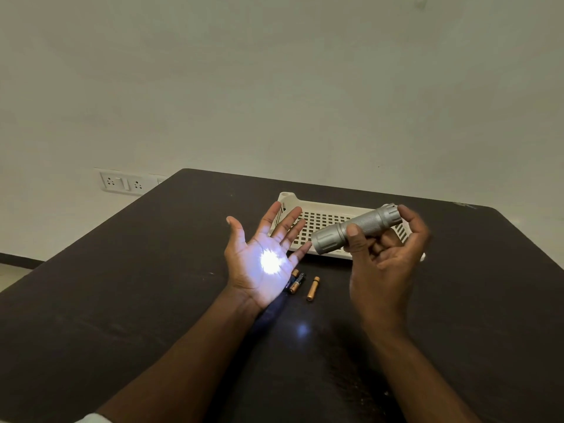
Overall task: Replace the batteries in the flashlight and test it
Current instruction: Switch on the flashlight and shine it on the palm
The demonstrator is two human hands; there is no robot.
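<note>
My right hand grips a silver metal flashlight above the table, its head pointing left and down. The flashlight is lit: a bright white spot falls on the palm of my left hand, which is held flat, palm up, fingers spread, holding nothing. A fainter glint shows on the tabletop below. On the table between my hands lie loose small batteries: a black-and-copper pair partly hidden by my left hand, and a gold one to their right.
A white perforated plastic tray sits behind my hands on the dark table. A white wall with a socket plate stands beyond the table's far left edge.
</note>
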